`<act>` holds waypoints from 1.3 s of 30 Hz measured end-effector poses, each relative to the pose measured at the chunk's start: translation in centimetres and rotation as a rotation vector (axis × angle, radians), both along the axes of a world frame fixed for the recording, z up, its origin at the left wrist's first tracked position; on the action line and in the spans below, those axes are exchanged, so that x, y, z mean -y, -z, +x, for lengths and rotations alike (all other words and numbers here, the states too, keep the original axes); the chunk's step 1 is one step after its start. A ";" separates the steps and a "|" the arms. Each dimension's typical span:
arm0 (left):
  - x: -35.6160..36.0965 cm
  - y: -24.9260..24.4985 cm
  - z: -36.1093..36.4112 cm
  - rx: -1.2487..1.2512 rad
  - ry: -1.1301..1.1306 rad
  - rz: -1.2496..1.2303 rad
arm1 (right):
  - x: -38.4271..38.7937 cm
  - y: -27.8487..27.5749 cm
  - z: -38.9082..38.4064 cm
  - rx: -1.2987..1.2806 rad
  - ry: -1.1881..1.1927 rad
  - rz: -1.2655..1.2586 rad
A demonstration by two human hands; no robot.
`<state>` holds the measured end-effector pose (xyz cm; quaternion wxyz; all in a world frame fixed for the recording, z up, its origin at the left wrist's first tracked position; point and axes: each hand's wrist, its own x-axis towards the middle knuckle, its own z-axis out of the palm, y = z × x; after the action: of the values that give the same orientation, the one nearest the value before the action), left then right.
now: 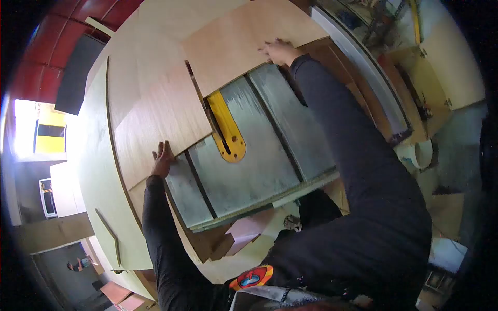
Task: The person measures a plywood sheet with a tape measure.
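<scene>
A metal saw table (244,155) with dark slots lies in front of me, a yellow slotted insert (229,129) set into it. Two plywood pieces lie over its far part, a left panel (161,114) and a right panel (244,41), with a narrow gap between them at the insert. My left hand (163,159) rests with fingers apart on the near left corner of the left panel. My right hand (280,52) lies spread on the near edge of the right panel.
A long metal rail (363,67) runs along the right side. Pale boards (104,171) extend at the left, with a thin wood strip (109,236) on them. Below the saw table's near edge are board offcuts (249,228). Another person (80,263) is far off at lower left.
</scene>
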<state>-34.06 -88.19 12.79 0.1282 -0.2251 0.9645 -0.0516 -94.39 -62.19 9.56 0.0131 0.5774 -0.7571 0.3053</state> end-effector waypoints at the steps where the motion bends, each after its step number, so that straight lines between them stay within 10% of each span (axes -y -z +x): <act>1: -0.4 -0.3 0.3 -0.006 -0.014 -0.001 | 1.0 0.2 -1.1 0.059 -0.062 -0.104; 3: -1.0 -0.5 1.3 -0.060 -0.082 0.113 | 0.7 -4.1 0.6 -0.371 0.069 0.278; 11: 1.0 -0.9 1.8 -0.020 -0.173 0.093 | 4.9 -1.9 -11.4 -0.304 -0.087 0.222; 18: -0.3 0.9 1.7 -0.128 -0.440 -0.036 | 0.5 -5.3 -10.9 -0.599 0.266 0.467; 25: 6.6 4.2 3.4 0.099 -0.129 -0.001 | 2.4 -14.7 -12.8 -0.582 0.145 -0.050; 28: 2.9 1.7 -2.4 -1.075 -0.395 0.310 | 4.5 -18.4 -12.8 -0.598 -0.117 -0.305; 29: -1.6 -6.2 -5.6 -0.841 -0.590 0.458 | 3.1 -22.0 -7.7 -0.620 -0.036 -0.194; 33: -10.1 -14.4 -11.4 -1.462 -0.628 1.373 | 4.3 -26.5 2.5 -0.808 -0.096 -0.163; 37: -16.3 -21.1 -14.0 -1.769 -0.213 1.673 | 3.6 -30.9 16.5 -1.003 -0.296 -0.402; 39: -19.4 -24.7 -12.4 -2.266 -0.468 1.638 | 2.8 -33.1 25.4 -1.000 -0.401 -0.445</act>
<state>-46.49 -68.74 37.45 -0.6054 -0.1591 0.2412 0.7416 -69.02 -64.99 42.66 0.4322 0.7667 -0.4524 0.1439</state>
